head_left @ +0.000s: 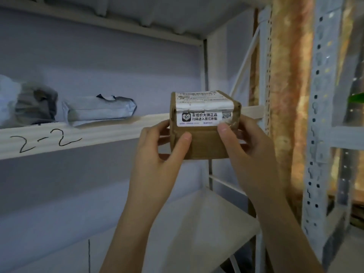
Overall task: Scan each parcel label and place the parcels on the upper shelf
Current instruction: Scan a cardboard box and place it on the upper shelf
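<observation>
A: Upper shelf [82,133], marked 2-2: two grey mailer bags [100,109] already lie there.

B: The cardboard box [204,133]?

A: At the shelf's front edge, not yet down. Left hand [157,154] and right hand [242,146] clamp its sides, fingers curled tight. No scanner visible.

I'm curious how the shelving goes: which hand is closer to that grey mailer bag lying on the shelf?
Left. The left hand grips the cardboard box's left side, nearer the grey mailer bag; the right hand holds the box's far side.

box [204,125] before shelf [78,134] edge; bags [98,109] on shelf, left.
</observation>
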`<control>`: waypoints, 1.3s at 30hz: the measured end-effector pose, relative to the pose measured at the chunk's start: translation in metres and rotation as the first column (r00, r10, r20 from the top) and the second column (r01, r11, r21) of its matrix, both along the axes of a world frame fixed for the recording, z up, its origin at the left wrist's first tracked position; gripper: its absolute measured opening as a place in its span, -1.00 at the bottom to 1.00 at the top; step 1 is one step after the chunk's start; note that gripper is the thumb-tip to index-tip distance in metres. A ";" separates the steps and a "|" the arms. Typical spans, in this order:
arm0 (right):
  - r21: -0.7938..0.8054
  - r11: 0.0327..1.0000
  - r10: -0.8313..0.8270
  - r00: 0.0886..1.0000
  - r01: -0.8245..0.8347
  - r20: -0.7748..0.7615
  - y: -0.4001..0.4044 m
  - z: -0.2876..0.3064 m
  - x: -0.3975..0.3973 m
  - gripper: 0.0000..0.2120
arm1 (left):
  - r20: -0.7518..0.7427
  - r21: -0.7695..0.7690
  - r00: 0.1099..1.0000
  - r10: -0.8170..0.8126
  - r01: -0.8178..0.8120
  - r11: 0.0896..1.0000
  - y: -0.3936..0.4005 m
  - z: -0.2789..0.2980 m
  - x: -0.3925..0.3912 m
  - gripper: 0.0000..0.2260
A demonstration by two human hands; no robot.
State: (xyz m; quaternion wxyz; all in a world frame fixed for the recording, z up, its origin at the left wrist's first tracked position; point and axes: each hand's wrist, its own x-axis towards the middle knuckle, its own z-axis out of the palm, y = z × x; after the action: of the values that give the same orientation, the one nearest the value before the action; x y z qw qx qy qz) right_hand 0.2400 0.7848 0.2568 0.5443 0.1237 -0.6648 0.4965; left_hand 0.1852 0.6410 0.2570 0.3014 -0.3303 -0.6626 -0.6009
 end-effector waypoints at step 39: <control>0.399 0.910 -0.162 0.982 0.112 0.096 0.021 0.079 -0.203 -0.64 | -0.265 -0.313 0.367 0.892 -0.908 0.280 0.052 0.084 -0.112 -0.77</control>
State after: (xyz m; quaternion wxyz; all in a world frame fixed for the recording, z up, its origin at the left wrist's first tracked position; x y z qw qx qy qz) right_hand 0.0366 0.8062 0.3355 0.4987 0.1513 -0.7908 0.3210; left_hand 0.0737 0.6933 0.3410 0.5226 0.0341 -0.8354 -0.1665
